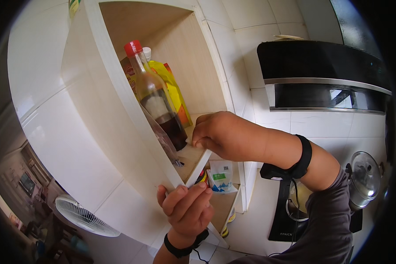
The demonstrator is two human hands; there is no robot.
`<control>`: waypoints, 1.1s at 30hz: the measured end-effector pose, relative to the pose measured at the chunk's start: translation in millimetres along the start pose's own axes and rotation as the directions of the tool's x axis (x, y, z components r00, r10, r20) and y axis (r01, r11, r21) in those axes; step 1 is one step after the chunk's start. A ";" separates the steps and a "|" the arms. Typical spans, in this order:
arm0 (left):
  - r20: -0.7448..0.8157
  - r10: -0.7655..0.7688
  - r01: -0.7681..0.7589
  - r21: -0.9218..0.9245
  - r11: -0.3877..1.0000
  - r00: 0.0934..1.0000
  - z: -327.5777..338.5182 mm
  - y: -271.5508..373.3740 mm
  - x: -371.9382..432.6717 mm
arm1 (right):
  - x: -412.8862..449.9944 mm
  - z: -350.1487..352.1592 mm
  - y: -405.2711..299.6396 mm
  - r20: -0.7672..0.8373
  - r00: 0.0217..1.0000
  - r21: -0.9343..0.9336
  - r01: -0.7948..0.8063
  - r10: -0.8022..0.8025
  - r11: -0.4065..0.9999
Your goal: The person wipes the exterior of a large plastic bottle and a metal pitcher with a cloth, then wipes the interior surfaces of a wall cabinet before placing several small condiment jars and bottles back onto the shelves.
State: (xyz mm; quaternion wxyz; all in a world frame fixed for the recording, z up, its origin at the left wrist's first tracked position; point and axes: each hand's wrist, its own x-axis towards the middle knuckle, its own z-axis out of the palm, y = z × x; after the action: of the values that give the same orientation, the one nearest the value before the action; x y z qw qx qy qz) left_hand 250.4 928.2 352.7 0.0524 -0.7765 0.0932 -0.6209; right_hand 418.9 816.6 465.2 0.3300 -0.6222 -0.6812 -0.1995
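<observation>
My right hand reaches onto the cabinet shelf with its fingers bent down, beside the base of a glass bottle of dark liquid with a red cap; whether it pinches something is hidden. My left hand is at the front corner of the wooden cabinet, below that shelf, fingers curled and nothing plainly held. Behind the bottle stand a yellow packet and a white-capped container. A clear plastic bag lies along the bottle's near side. Both wrists wear black straps.
On the lower shelf stand a white and green packet and a partly hidden dark jar. To the right are a black range hood, a gas hob and a lidded metal pot. A white fan stands lower left.
</observation>
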 end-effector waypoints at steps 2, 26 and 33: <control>-0.006 -0.018 0.018 -0.016 1.000 1.000 0.6 -0.3 -1.0 | 0.8 2.9 -6.4 0.010 0.998 0.099 0.066 -0.067 0.993; -0.042 -0.014 0.013 -0.021 1.000 0.999 -0.1 4.8 4.3 | 39.2 0.4 57.3 0.135 0.902 -0.498 -0.295 0.409 0.815; -0.070 -0.015 0.014 -0.018 1.000 0.997 2.0 3.6 1.7 | 27.0 -0.2 38.8 0.104 0.944 -0.442 -0.239 0.315 0.864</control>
State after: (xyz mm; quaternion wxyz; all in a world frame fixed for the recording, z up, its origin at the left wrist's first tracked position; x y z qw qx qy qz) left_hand 252.4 924.3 353.1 0.0380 -0.7553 0.0946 -0.6475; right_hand 456.8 841.5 478.8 0.1520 -0.7854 -0.5507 -0.2383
